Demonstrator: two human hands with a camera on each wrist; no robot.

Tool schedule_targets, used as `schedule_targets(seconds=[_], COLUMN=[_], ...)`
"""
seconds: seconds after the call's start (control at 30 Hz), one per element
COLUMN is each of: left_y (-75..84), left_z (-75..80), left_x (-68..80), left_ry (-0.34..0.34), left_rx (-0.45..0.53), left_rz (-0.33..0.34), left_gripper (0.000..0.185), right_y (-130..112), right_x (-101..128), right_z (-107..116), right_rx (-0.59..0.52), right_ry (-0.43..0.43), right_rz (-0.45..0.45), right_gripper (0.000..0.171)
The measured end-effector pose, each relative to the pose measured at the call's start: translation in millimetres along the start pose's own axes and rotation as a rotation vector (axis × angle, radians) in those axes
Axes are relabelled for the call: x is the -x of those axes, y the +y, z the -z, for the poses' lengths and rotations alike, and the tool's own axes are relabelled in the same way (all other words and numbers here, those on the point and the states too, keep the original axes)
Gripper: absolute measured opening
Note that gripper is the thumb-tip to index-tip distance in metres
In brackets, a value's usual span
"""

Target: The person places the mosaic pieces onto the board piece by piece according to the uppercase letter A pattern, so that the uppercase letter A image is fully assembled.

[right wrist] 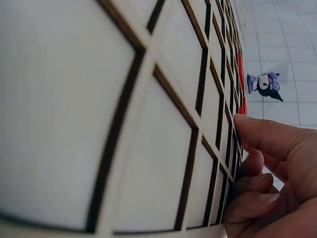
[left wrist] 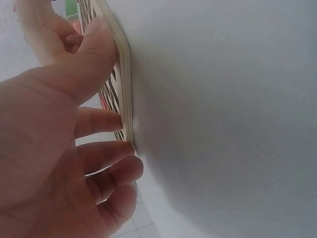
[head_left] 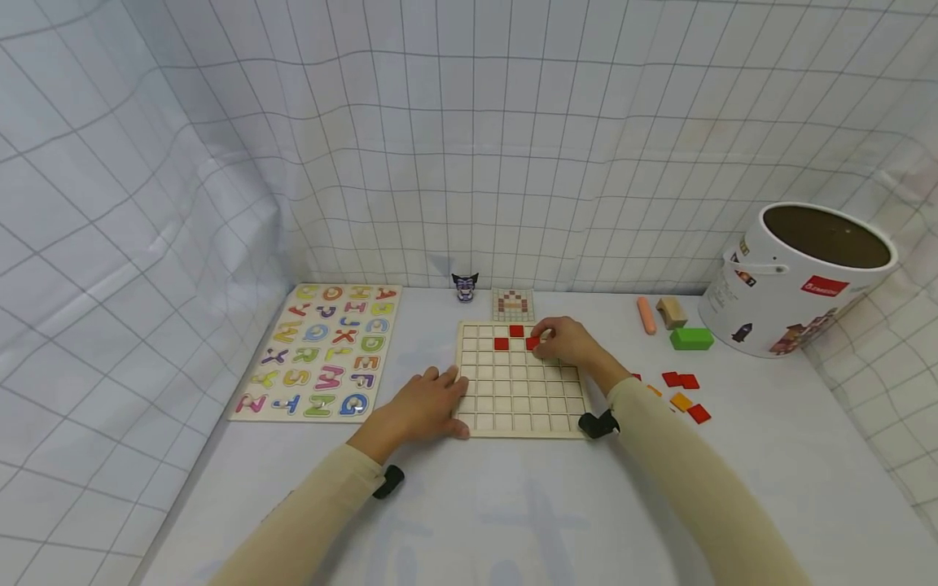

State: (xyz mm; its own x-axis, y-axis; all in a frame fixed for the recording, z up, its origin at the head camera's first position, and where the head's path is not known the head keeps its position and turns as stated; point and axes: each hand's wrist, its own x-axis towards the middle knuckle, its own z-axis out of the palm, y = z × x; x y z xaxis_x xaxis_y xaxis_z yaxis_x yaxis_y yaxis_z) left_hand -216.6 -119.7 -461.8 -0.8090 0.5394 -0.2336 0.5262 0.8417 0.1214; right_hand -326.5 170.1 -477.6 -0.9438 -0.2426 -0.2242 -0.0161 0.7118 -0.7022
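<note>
A pale wooden grid board point(head_left: 515, 407) lies flat, with several red square tiles in its upper rows. My left hand point(head_left: 427, 407) rests at the board's left edge. Its thumb and fingertips touch the side of the board point(left wrist: 126, 84), the fingers loosely bent. At the upper right of the grid, my right hand point(head_left: 567, 342) pinches a red tile point(head_left: 532, 344) at its cell. One red tile point(head_left: 501, 344) sits two cells to the left in the same row, another red tile point(head_left: 516, 330) in the top row. In the right wrist view, the right hand point(right wrist: 277, 173) partly hides the tiles.
Behind the board lies a small pattern card point(head_left: 513, 305) beside a purple-black figurine point(head_left: 465, 286). An alphabet puzzle board point(head_left: 315, 354) is at left. On the right are loose red and orange tiles point(head_left: 681, 401), a green block point(head_left: 692, 339), a wooden arch, an orange stick and a white bucket point(head_left: 777, 301).
</note>
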Motion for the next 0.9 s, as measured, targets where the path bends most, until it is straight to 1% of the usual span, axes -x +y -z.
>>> schedule_targets(seconds=[0.17, 0.4, 0.47, 0.53, 0.6, 0.7, 0.8, 0.9], left_y=[-0.2, 2.2, 3.3, 3.8, 3.7, 3.0, 2.2, 1.3], left_z=[-0.5, 3.1, 4.2, 4.6, 4.4, 3.6, 2.9, 2.8], left_x=[-0.6, 1.6, 2.4, 2.4, 2.2, 1.3, 0.9, 1.2], left_ry=[-0.003, -0.005, -0.005, -0.004, -0.002, -0.001, -0.005, -0.017], left_rx=[0.000, 0.018, 0.019, 0.014, 0.011, 0.005, 0.010, 0.015], left_rz=[0.006, 0.012, 0.014, 0.015, 0.012, 0.008, 0.010, 0.015], left_gripper=[0.087, 0.086, 0.085, 0.085, 0.085, 0.086, 0.087, 0.088], right_y=[0, 1, 1, 1, 6, 18, 38, 63], right_x=[1, 2, 5, 10, 18, 36, 62, 90], right_z=[0, 1, 3, 8, 17, 37, 61, 85], right_rx=[-0.013, -0.030, -0.038, -0.072, -0.125, -0.198, -0.248, -0.251], right_ry=[0.000, -0.005, 0.004, 0.012, 0.029, 0.057, 0.084, 0.106], right_rz=[0.012, 0.024, 0.038, 0.065, 0.096, 0.118, 0.113, 0.078], right_gripper=[0.033, 0.034, 0.035, 0.037, 0.039, 0.043, 0.046, 0.050])
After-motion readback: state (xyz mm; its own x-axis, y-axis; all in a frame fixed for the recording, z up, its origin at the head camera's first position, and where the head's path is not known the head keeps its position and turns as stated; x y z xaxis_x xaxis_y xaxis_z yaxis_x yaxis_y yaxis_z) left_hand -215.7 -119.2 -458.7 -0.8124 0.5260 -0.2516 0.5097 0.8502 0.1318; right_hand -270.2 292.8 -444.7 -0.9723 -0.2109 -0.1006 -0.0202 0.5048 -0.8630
